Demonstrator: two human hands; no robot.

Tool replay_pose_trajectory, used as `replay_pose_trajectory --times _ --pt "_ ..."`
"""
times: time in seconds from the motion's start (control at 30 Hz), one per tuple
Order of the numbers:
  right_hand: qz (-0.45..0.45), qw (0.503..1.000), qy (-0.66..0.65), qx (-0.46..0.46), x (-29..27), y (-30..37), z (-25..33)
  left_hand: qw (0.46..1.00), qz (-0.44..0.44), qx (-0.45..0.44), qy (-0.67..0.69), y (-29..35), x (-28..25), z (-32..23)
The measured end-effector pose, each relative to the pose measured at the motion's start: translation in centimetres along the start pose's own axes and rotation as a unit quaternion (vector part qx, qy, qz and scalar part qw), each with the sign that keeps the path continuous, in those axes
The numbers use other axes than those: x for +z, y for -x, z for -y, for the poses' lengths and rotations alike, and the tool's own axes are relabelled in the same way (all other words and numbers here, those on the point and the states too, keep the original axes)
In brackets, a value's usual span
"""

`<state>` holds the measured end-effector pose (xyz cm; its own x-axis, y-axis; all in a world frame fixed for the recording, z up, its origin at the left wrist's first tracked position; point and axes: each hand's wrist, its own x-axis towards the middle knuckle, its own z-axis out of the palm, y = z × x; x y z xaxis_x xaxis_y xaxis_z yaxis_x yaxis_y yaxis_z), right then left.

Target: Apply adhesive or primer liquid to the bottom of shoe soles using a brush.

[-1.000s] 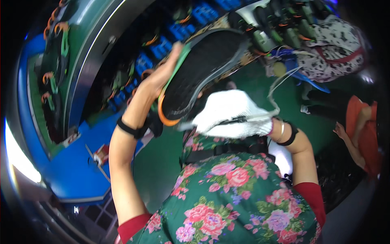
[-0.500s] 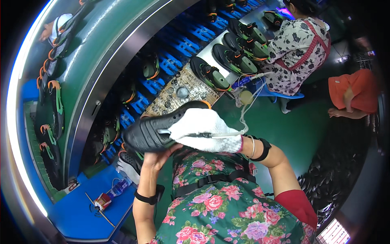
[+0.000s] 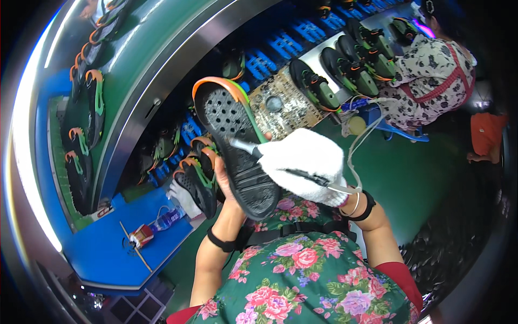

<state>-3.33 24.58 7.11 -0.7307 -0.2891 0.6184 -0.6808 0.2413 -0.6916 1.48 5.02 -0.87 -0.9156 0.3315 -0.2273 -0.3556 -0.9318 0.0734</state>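
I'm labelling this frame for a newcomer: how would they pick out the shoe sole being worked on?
Start at the flowered apron at the bottom. Above it, the left hand holds up a black sole, tread showing, against the white-gloved right hand. Only this sole is lifted; the rest lie on racks.

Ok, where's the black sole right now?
In the head view the sole is centre frame, tread up, held from below by the left hand; the gloved right hand puts a tool to it.

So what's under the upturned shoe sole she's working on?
The left hand supports the black shoe sole from beneath, fingers along its edge. Below it, more shoes sit in a row. The palm and the shoe's upper are covered. The gloved right hand presses a tool on top.
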Motion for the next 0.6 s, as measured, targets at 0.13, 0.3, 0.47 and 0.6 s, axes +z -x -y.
replay_pose_trajectory --times 0.13,0.3,0.47,0.6 --pt "0.022 0.999 -0.003 -0.032 0.6 -1.5 -0.7 0.993 0.068 -0.030 0.091 -0.9 1.3 0.2" --pt "0.031 0.999 -0.006 -0.031 1.5 -3.4 0.0 0.993 0.047 -0.018 0.108 -0.3 -0.1 0.4" --pt "0.041 0.999 -0.021 -0.021 3.3 -2.3 0.8 0.996 -0.043 -0.052 0.050 0.3 -3.3 0.7" --pt "0.036 0.997 -0.069 -0.017 2.2 -3.8 0.6 0.988 0.044 -0.027 0.148 -0.2 -0.7 0.1"
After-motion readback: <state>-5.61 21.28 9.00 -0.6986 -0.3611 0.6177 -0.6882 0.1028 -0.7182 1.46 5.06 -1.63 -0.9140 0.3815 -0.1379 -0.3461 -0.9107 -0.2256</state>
